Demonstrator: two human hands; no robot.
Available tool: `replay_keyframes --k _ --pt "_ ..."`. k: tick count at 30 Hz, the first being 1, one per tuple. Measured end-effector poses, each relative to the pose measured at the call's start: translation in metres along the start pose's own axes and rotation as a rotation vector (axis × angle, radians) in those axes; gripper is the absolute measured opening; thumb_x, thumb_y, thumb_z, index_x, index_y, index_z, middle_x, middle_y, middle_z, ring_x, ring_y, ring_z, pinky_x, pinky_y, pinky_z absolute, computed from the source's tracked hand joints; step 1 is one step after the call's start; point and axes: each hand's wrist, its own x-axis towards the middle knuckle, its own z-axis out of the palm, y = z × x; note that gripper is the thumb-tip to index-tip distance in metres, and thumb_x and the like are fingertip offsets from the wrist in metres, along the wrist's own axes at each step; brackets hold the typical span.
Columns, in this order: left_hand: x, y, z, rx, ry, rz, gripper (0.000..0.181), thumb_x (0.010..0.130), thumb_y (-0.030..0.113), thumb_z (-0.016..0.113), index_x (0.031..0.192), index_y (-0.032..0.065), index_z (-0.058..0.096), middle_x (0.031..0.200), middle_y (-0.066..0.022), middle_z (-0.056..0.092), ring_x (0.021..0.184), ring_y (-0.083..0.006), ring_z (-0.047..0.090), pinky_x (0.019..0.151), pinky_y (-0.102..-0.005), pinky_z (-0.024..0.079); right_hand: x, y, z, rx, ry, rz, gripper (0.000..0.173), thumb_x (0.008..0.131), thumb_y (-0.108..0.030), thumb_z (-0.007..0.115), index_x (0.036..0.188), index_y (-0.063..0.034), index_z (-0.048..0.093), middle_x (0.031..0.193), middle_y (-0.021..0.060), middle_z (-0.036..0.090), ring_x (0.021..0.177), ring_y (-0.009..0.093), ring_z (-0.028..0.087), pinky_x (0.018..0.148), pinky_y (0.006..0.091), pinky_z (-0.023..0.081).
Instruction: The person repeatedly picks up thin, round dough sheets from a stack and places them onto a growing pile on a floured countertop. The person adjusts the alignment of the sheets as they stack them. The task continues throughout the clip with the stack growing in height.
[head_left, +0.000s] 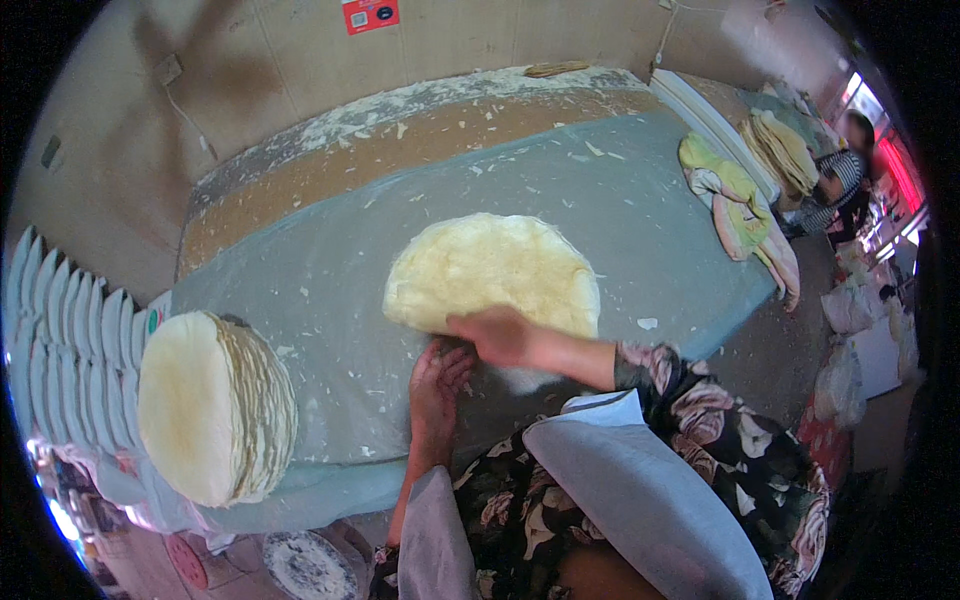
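Observation:
A large, thin, pale yellow flatbread (487, 262), probably dough, lies on the grey-green cloth or sheet (330, 247) before me. Its near side looks cut off straight or folded, partly hidden by my right forearm. My right hand (499, 336), blurred, rests over that near edge with its fingers pointing left. Whether it pinches the edge cannot be made out. Just below, my left hand (442, 371) is turned palm up with loosely curled fingers, close to the right fingertips. I see nothing held in it.
Left stands a tall stack of round flatbreads (191, 409) beside rows of plump white packages (75, 330). A crumpled yellow-and-pink cloth (735, 202) lies right, near a white strip (712, 127) and more flatbreads (780, 154). Beyond is a person (836, 176) in stripes. Flour (405, 97) covers the back edge.

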Motion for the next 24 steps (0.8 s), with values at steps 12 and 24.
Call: replay_keyframes --k 12,24 --pt "0.044 0.000 0.012 -0.139 -0.059 0.101 0.050 0.096 0.037 0.036 0.131 0.0015 0.034 0.126 -0.0158 0.047 0.118 -0.0312 0.045 0.099 -0.0473 0.035 -0.026 0.047 -0.212 1.261 0.588 0.229 0.052 0.065 0.009 0.058 0.116 0.0041 0.049 0.109 0.0146 0.060 0.096 0.023 0.061 0.085 0.0356 0.051" --pt "0.083 0.034 -0.064 0.360 0.333 0.197 0.041 0.077 -0.008 0.052 0.117 -0.0014 0.048 0.112 -0.0138 0.057 0.100 -0.0246 0.057 0.085 -0.0336 0.045 -0.118 0.103 0.035 1.802 0.593 0.675 0.039 0.076 0.009 0.051 0.115 0.0033 0.052 0.106 0.0149 0.061 0.101 0.026 0.060 0.088 0.0374 0.048"
